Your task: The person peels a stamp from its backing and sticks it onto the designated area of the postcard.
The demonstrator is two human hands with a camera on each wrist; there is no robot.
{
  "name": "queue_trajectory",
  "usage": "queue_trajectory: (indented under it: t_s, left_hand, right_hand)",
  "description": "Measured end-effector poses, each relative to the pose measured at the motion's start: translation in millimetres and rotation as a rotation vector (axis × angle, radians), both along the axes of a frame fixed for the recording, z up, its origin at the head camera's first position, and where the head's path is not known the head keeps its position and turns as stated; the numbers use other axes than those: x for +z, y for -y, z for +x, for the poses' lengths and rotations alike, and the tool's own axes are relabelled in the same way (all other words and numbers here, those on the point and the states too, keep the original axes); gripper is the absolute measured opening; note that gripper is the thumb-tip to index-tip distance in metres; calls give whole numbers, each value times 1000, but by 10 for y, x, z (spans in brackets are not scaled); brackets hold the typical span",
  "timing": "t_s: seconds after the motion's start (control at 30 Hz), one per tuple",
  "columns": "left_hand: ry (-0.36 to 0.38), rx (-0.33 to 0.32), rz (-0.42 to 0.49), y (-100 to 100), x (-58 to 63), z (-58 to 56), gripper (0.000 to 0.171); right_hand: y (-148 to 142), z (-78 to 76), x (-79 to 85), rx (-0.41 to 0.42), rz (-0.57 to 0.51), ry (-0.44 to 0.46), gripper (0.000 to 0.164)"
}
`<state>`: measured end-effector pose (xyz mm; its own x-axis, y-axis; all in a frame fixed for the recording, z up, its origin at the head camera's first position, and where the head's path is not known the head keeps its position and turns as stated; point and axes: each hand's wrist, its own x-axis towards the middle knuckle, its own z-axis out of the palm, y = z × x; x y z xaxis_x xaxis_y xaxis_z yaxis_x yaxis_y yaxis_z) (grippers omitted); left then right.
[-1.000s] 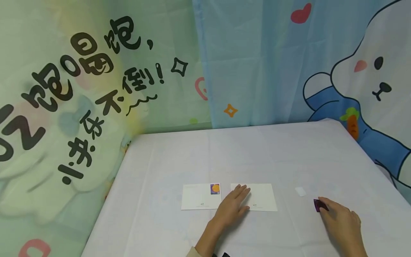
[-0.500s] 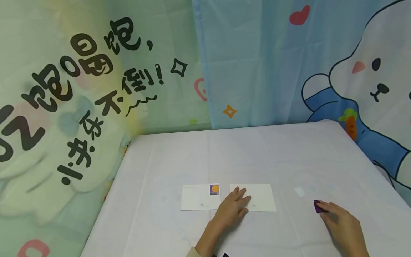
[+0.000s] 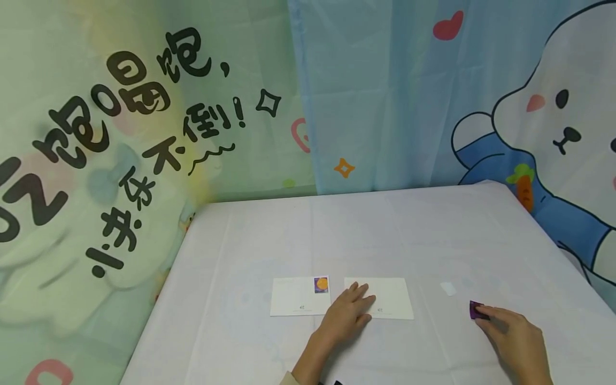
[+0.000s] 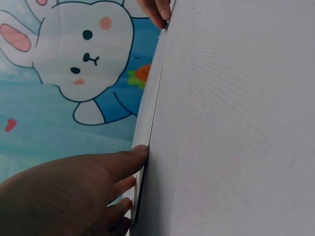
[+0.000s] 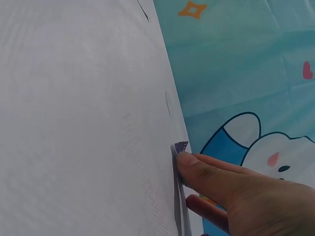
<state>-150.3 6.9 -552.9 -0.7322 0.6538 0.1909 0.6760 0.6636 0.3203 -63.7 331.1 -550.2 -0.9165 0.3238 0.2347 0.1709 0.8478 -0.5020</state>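
Note:
My left hand [image 3: 347, 313], its fingers spread, presses on the left part of a white card [image 3: 393, 297] that lies flat on the table. Beside it to the left lies a similar white card [image 3: 292, 297] with a purple stamp bearing an orange disc [image 3: 321, 285] in its upper right corner. Further right, my right hand [image 3: 517, 339] pinches a small dark purple stamp [image 3: 474, 310] between thumb and fingers, low over the cloth. The right wrist view shows a purple corner [image 5: 182, 146] past the thumb; most of the piece is hidden by the fingers.
A small white slip of paper [image 3: 448, 289] lies between the right card and my right hand. The white cloth of the table [image 3: 269, 235] reaches back to printed curtains [image 3: 375, 96]. A dark object [image 3: 338, 383] just shows at the bottom edge.
My right hand stays nearly in place while its fingers shift their hold on the purple stamp. My left hand remains on the card, its fingers spread slightly differently.

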Motion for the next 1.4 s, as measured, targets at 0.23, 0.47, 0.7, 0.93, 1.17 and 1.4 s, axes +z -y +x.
queue_trajectory:
  t_s: [0.23,0.47,0.7,0.93,1.17,1.4]
  left_hand:
    - [7,-1,-3,7,12,13,42]
    - [9,-6,0,20,15,12,41]
    - [14,-16,22,28,-5,2,35]
    - [11,-13,55,11,-21,-4,30]
    - [-31,-36,118,-1,26,2,30]
    - [-22,-66,173,-19,4,-9,32]
  right_hand:
    - [10,18,-9,6,11,-62,28]
    - [54,-2,-9,-51,-39,13,28]
    - [141,-11,-8,-82,-135,99,30]
    - [273,-4,71,-65,-131,89,25]
    - [438,5,194,46,-78,-6,13]
    - [606,-17,335,141,-87,-52,7]
